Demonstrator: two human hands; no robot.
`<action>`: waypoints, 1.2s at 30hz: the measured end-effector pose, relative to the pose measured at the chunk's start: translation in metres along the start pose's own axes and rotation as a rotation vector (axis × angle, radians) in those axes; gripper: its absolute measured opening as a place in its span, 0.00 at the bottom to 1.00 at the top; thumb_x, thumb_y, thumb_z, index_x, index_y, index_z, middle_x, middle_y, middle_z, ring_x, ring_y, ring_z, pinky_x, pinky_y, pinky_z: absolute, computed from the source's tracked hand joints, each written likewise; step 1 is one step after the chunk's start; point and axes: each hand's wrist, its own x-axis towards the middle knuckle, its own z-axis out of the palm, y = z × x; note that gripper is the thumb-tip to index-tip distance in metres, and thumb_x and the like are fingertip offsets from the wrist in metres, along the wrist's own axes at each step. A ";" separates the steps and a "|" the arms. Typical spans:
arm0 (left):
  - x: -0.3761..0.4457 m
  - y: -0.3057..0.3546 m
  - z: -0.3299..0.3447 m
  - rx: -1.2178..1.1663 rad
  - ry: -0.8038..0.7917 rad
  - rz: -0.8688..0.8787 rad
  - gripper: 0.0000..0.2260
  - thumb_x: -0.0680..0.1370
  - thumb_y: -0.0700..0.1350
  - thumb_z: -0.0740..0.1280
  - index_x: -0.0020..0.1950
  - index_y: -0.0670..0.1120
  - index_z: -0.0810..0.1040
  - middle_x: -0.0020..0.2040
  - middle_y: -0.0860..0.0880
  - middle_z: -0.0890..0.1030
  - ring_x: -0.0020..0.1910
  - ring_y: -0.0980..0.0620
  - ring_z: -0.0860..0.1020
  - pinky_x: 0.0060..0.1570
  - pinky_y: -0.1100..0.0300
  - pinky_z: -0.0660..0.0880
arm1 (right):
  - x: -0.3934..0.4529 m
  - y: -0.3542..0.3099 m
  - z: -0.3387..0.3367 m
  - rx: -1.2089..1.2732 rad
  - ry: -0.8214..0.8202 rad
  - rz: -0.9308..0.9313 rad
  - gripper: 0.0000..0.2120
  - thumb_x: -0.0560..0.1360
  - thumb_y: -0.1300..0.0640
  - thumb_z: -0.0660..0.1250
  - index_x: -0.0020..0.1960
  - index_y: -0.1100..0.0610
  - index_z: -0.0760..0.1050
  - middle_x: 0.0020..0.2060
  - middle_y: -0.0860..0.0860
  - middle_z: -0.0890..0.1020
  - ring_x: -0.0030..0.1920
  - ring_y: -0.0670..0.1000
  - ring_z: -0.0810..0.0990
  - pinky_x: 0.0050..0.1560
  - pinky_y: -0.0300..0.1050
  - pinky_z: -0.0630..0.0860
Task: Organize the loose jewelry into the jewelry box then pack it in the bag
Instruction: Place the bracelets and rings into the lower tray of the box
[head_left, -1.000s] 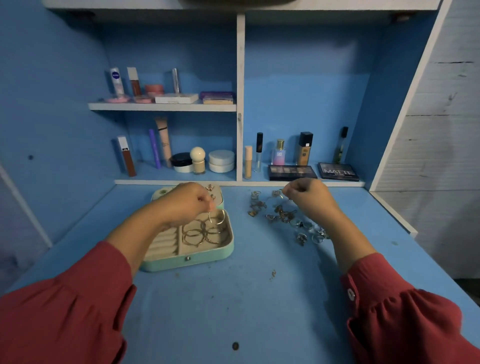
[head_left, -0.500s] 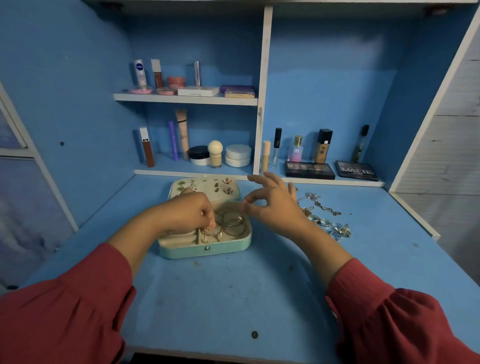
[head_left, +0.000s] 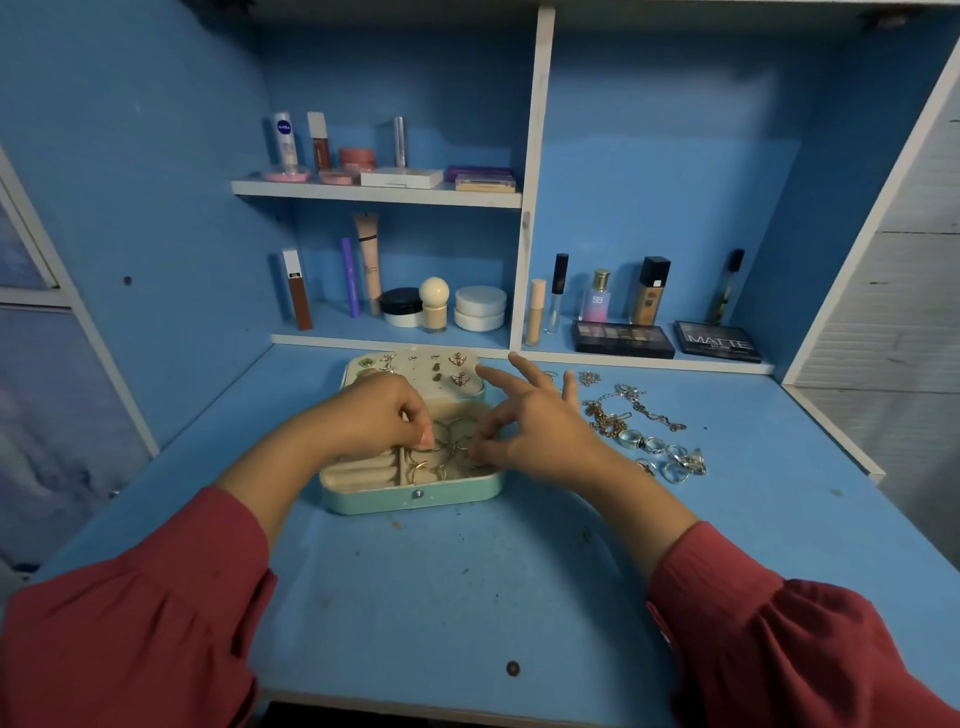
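Note:
An open mint-green jewelry box (head_left: 415, 498) lies on the blue desk, its lid (head_left: 415, 366) laid back and studded with earrings. Several gold hoops (head_left: 431, 462) lie in its right compartment. My left hand (head_left: 382, 413) hovers over the box with curled fingers pinching a hoop. My right hand (head_left: 524, 423) is over the box's right side, thumb and forefinger pinching a small thin piece, other fingers spread. Loose chains (head_left: 623, 410) and silver rings (head_left: 665, 454) lie on the desk to the right of the box.
Cosmetics fill the shelves behind: bottles, jars (head_left: 480, 307) and two palettes (head_left: 623, 339) on the lower ledge, more on the upper shelf (head_left: 374, 192). A white cabinet edge (head_left: 831, 431) borders the desk on the right. No bag is in view.
My right hand came from the loose pile on the right to the box and lowered into its right compartment. The left hand stayed over the box. The camera shifted.

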 end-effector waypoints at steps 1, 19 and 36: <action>0.001 0.000 -0.001 -0.041 0.037 -0.004 0.06 0.74 0.40 0.72 0.38 0.49 0.83 0.38 0.57 0.81 0.38 0.62 0.77 0.39 0.70 0.71 | 0.000 -0.001 0.000 -0.005 -0.006 0.001 0.05 0.72 0.49 0.70 0.43 0.48 0.83 0.76 0.40 0.57 0.76 0.45 0.42 0.70 0.65 0.31; 0.025 -0.050 0.002 -0.651 0.694 -0.153 0.07 0.76 0.37 0.68 0.41 0.47 0.80 0.42 0.51 0.81 0.43 0.54 0.79 0.40 0.67 0.72 | 0.003 0.006 0.003 0.269 0.005 0.041 0.05 0.68 0.51 0.76 0.35 0.44 0.82 0.70 0.40 0.68 0.74 0.44 0.55 0.74 0.57 0.42; 0.041 -0.078 0.012 -0.397 0.606 -0.296 0.12 0.75 0.30 0.55 0.40 0.43 0.74 0.40 0.43 0.74 0.39 0.49 0.72 0.38 0.59 0.66 | 0.051 0.009 0.018 0.508 0.226 0.358 0.11 0.78 0.58 0.66 0.58 0.57 0.81 0.51 0.52 0.83 0.48 0.49 0.78 0.51 0.43 0.74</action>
